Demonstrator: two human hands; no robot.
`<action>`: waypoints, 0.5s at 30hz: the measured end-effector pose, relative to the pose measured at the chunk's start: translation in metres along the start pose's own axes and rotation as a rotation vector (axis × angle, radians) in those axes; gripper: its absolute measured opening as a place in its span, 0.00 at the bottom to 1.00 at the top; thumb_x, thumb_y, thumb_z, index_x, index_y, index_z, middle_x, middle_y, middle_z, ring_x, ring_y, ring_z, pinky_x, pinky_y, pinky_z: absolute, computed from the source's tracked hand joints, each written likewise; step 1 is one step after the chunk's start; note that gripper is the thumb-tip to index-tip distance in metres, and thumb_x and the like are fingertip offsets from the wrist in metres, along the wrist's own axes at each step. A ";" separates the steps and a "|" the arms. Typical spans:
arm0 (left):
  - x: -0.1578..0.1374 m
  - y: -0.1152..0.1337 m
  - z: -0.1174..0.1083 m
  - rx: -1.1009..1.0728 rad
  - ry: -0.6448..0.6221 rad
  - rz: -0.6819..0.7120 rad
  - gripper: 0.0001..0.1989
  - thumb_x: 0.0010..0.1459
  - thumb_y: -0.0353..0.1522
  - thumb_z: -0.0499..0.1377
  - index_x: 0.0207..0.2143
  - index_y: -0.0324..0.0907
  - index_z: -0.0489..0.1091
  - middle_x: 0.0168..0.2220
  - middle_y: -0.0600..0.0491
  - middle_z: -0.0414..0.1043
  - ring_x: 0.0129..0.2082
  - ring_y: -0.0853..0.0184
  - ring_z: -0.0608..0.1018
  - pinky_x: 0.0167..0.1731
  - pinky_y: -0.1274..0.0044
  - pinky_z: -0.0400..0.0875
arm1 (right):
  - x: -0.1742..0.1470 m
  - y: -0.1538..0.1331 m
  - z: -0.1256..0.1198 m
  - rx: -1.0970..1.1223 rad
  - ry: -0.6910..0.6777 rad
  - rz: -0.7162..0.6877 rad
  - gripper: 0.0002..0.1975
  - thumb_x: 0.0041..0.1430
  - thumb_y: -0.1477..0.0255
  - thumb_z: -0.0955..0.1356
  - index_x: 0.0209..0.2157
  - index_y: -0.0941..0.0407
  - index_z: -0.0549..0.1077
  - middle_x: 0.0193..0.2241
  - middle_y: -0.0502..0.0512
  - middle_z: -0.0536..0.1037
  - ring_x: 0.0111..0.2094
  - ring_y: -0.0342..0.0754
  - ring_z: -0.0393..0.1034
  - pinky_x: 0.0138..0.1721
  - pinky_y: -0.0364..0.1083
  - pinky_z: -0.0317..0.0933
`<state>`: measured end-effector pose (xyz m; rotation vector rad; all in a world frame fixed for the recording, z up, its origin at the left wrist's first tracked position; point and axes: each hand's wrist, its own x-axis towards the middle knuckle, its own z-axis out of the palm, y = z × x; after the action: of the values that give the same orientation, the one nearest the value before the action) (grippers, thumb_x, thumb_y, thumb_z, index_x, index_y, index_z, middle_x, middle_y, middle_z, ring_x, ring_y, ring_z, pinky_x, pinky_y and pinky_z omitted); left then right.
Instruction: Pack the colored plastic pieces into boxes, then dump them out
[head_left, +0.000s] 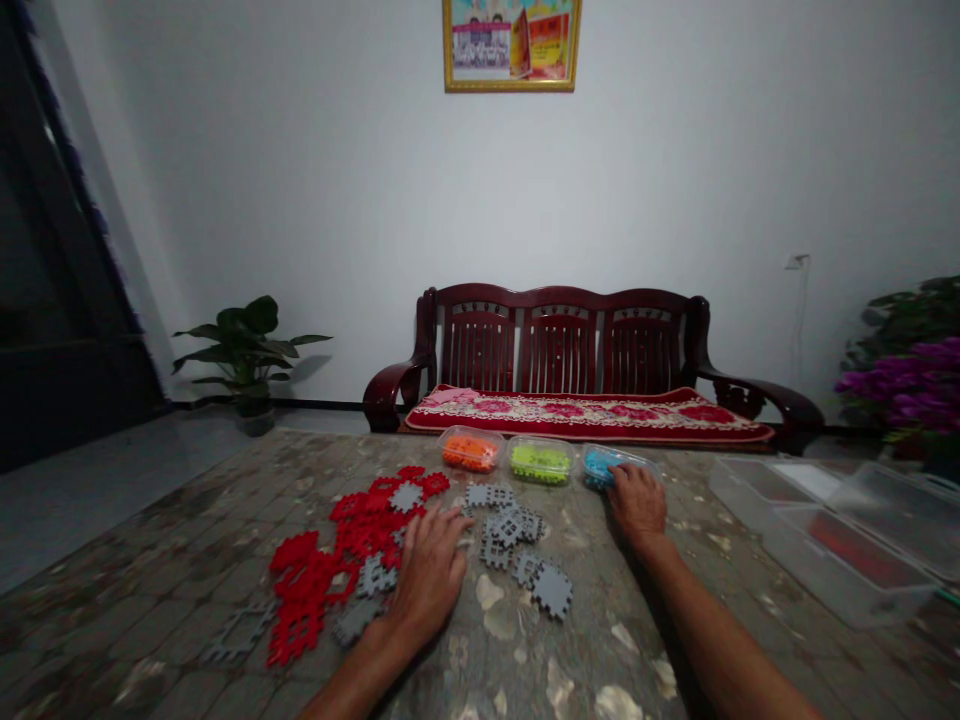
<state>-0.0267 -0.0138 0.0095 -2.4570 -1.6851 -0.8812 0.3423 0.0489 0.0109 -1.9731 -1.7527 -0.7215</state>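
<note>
My left hand lies low over the table with its fingers stretched out, between red and grey pieces. Under and beside it are grey notched plastic building pieces, partly covered by the hand. A spread of red interlocking pieces lies to its left. More grey pieces lie to its right. My right hand is closed over the front of a clear plastic box holding blue pieces. Its fingertips are at the blue pieces, and its thumb is hidden.
Clear boxes of orange pieces and yellow-green pieces stand beside the blue one. A larger transparent bin with something red inside sits on the right. Behind the patterned table is a wooden bench.
</note>
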 end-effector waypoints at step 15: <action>-0.022 0.021 0.013 -0.039 -0.207 0.285 0.18 0.62 0.24 0.58 0.51 0.52 0.73 0.56 0.53 0.75 0.61 0.56 0.71 0.64 0.51 0.58 | -0.029 0.061 -0.013 0.175 -0.036 -0.205 0.15 0.57 0.82 0.61 0.39 0.55 0.75 0.38 0.58 0.78 0.42 0.53 0.71 0.41 0.47 0.61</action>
<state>-0.0087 -0.0367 -0.0057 -2.8047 -1.3254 -0.6522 0.3988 0.0105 0.0057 -1.7195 -1.9875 -0.5767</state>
